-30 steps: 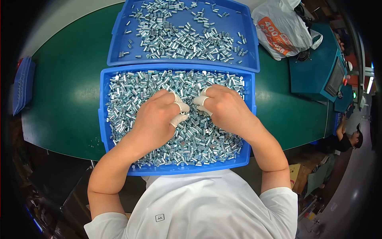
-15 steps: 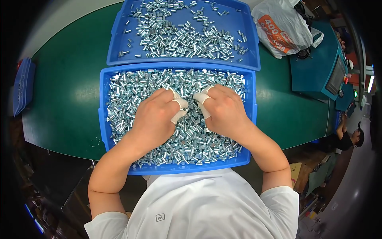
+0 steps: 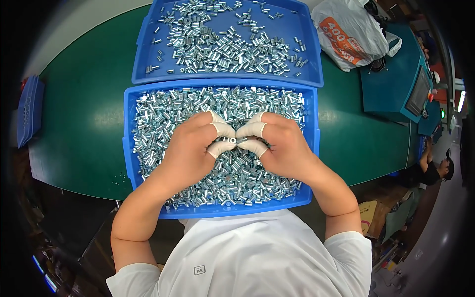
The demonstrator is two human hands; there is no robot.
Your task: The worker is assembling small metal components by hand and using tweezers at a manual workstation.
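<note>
Both hands are over the near blue tray [image 3: 232, 213], which is filled with small shiny metal sleeves [image 3: 242, 185]. Pale finger cots cover several fingertips. My left hand [image 3: 190, 146] pinches thumb against fingers, with a small metal sleeve [image 3: 232, 140] at the tips, its round hole showing. Facing it, my right hand [image 3: 287, 146] is closed in a pinch on another metal sleeve [image 3: 242, 140], greyer in look. The fingertips of the two hands nearly meet above the pile. Whether more pieces sit deeper inside either hand is hidden.
A second blue tray [image 3: 293, 27] with scattered metal sleeves adjoins the far side. On the green table [image 3: 79, 133] a blue basket [image 3: 29, 110] stands far left. A white plastic bag [image 3: 346, 37] lies far right beside a teal machine [image 3: 391, 81]. Another person [image 3: 429, 171] is at far right.
Both hands have come up from the pile and drawn together, slightly nearer to me. Metal sleeves now show between the fingertips.
</note>
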